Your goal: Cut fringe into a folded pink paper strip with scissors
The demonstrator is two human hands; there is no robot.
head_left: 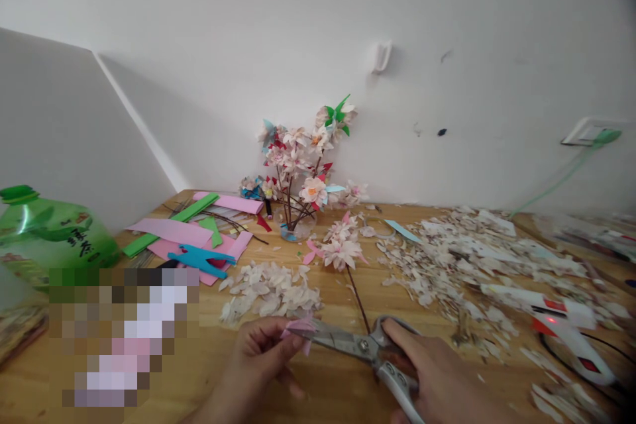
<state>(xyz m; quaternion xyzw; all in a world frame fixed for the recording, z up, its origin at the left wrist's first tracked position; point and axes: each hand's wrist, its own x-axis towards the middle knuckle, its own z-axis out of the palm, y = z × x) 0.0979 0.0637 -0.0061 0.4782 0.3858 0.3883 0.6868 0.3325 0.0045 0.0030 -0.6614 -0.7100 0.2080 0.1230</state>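
Note:
Between its thumb and fingers, my left hand point(265, 354) pinches a small piece of pink paper point(304, 328). My right hand point(437, 371) grips the handles of metal scissors point(365, 348), whose blades point left and meet the pink paper. Just beyond the scissors lies a handmade flower point(342, 248) with pale petals, pink leaves and a thin brown stem point(358, 298). Behind my left hand is a pile of loose pale petals point(271, 290).
A small vase point(298, 230) of handmade flowers point(298, 159) stands by the wall. Coloured paper strips point(171, 232) and a green bottle point(50, 232) are left. Scattered petals point(457, 258) and a lit glue gun point(571, 331) with a cable lie right. Part of the left is pixelated.

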